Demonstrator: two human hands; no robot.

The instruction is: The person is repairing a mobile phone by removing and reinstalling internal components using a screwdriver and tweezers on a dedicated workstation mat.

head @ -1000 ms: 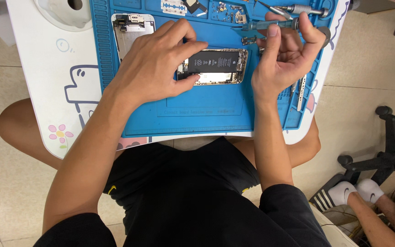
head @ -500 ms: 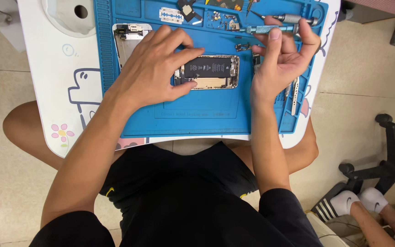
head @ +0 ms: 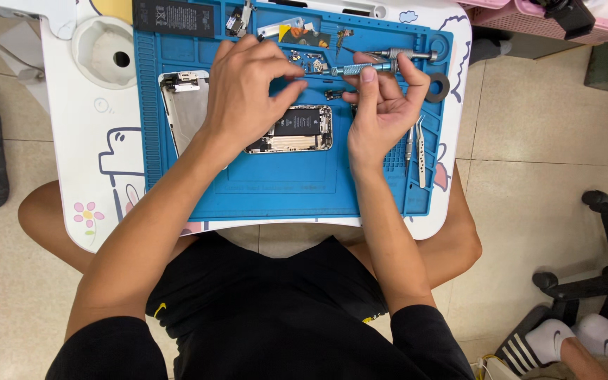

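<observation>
Overhead, hands [head: 248, 91] [head: 381, 105], knurled metal screwdriver [head: 360, 68], opened phone [head: 297, 129], ribbed blue mat [head: 283, 183]

Opened phone chassis [head: 293, 130] lies flat, long axis 3–9 o'clock, at centre of the blue mat — black battery and bare boards exposed, its 9 o'clock end hidden under a hand. Blue-handled precision screwdriver [head: 360, 68] sits at its 1 o'clock — roughly horizontal, tip end pointing to 9 o'clock, pinched between fingers.
</observation>
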